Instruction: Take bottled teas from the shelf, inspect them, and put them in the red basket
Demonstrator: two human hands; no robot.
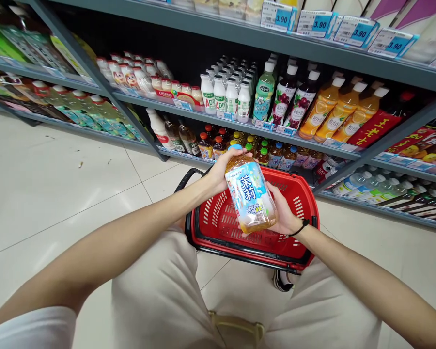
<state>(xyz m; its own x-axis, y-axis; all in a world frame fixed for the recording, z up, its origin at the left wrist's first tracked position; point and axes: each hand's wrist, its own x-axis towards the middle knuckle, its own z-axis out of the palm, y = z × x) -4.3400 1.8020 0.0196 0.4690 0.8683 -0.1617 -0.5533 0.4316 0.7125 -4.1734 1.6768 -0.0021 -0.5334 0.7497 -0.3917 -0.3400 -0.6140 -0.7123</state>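
Both my hands hold a plastic bottle of amber tea [250, 194] with a pale blue label and blue cap, tilted over a red shopping basket [305, 194]. My left hand [220, 170] is wrapped round the bottle's upper part near the cap. My right hand [284, 213], with a black band at the wrist, cradles the bottle's lower end from behind. The basket sits on the floor in front of my knees, and I see nothing inside it.
Grey shelves of bottled drinks [287, 102] run across the back, with blue price tags [314, 22] on the top rail. Pale floor tiles [58, 184] spread to the left. My knees in beige trousers [160, 295] fill the foreground.
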